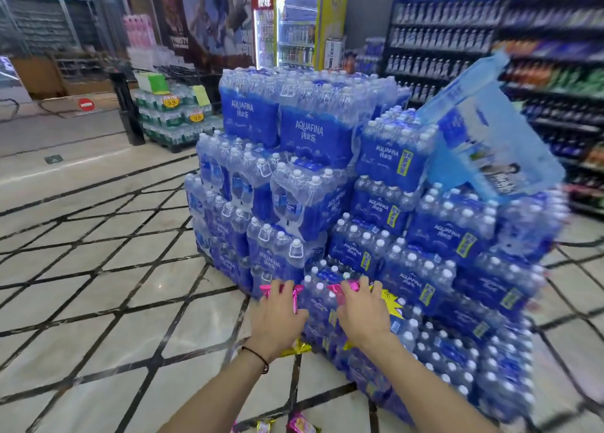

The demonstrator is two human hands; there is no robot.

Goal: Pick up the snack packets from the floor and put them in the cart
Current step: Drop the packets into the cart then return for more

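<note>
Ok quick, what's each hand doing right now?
Left hand: closed, holding a pink packet.
Right hand: closed, holding a second pink packet.

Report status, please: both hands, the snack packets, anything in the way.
Left hand grips a pink packet, right hand grips a second pink packet. More packets lie on the floor below. Water bottle stack close ahead; no cart in view.

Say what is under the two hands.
Gold wrapper edges show beneath the left hand and right hand; the hands cover the rest. Both grip pink packets.
</note>
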